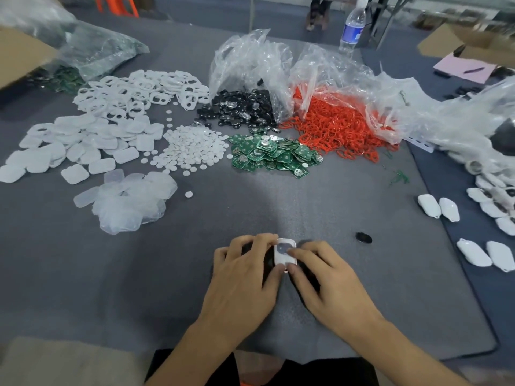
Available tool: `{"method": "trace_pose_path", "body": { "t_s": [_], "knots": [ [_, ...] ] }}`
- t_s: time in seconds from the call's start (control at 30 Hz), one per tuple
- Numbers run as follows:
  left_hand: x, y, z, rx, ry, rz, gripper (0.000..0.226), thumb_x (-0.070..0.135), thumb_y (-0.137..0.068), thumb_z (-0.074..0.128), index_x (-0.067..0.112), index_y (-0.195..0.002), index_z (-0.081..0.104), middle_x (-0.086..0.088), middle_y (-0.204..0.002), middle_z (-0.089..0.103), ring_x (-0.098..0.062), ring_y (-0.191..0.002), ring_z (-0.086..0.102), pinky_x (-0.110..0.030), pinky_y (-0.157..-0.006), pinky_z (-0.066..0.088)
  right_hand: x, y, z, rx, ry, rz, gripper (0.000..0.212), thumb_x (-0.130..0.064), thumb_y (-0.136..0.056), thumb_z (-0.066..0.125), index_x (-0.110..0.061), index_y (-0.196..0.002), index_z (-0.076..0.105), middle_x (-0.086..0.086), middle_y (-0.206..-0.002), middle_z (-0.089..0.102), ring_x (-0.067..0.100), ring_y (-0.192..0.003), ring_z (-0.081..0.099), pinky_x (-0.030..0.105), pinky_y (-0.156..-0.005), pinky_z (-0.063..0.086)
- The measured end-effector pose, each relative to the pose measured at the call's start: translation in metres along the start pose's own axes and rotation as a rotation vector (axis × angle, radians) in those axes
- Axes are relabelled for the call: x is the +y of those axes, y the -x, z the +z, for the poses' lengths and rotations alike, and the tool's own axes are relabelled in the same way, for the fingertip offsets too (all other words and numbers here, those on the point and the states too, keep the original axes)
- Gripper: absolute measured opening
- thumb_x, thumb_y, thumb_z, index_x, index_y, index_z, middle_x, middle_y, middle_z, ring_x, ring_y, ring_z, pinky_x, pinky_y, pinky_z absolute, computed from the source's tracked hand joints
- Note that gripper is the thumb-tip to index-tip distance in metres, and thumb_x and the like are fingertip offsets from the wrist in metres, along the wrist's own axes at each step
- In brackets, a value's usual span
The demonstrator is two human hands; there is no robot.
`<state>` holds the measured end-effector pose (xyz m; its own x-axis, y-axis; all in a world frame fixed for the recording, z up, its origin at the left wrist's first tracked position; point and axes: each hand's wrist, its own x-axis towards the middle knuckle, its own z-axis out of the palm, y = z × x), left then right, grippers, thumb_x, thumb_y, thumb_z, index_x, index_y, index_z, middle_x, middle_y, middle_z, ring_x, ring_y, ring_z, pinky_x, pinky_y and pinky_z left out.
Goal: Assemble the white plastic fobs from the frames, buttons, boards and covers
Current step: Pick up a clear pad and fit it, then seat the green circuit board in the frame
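Fob (282,250): between both grips, long axis pointing away from the person.
Left grip (245,271): pinches its left edge.
Right grip (326,277): pinches its right edge.

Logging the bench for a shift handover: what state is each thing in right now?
fob: gripped between both hands.
left hand: fingers curled on the fob's left side.
right hand: pinching the fob's right side.
green boards: loose heap.
white buttons: loose heap, some scattered.
black parts bag: open, contents spilling out.
water bottle: upright, capped.
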<state>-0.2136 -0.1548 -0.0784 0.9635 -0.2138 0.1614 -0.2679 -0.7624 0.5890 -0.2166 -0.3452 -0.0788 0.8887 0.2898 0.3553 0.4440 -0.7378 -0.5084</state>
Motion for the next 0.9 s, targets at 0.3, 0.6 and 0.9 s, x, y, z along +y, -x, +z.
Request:
{"method": "trace_pose_path", "body": {
  "t_s": [0.3,0.6,0.9],
  "knots": [
    [-0.003,-0.028,-0.009,0.049,0.212,-0.017,0.031,0.055,-0.086,0.062,0.045,-0.112,0.048,0.031,-0.106,0.065,0.003,-0.107,0.051,-0.022,-0.09,0.046,-0.003,-0.002,-0.004,-0.011,-0.039,0.027,0.033,-0.031,-0.101,0.057,-0.034,-0.134,0.053,-0.017,-0.117,0.053,0.002,-0.103,0.059,0.019,-0.085,0.049],
    [0.003,-0.115,0.002,0.174,0.29,-0.037,0.009,0.013,-0.09,0.07,0.019,-0.097,0.07,0.008,-0.091,0.071,-0.006,-0.08,0.063,-0.023,-0.08,0.051,0.021,-0.087,-0.002,0.178,-0.07,0.416,0.026,-0.014,-0.089,0.067,-0.02,-0.114,0.072,-0.004,-0.103,0.065,0.001,-0.089,0.058,0.004,-0.081,0.035],
    [-0.002,-0.19,0.031,0.147,0.123,-0.014,0.023,0.006,-0.1,0.052,0.006,-0.114,0.071,-0.011,-0.11,0.069,-0.028,-0.106,0.057,-0.034,-0.093,0.044,0.056,-0.164,0.025,0.231,0.072,0.585,0.039,-0.037,-0.092,0.065,-0.009,-0.12,0.065,0.008,-0.115,0.054,0.028,-0.115,0.048,0.038,-0.099,0.041]
  ]
}}
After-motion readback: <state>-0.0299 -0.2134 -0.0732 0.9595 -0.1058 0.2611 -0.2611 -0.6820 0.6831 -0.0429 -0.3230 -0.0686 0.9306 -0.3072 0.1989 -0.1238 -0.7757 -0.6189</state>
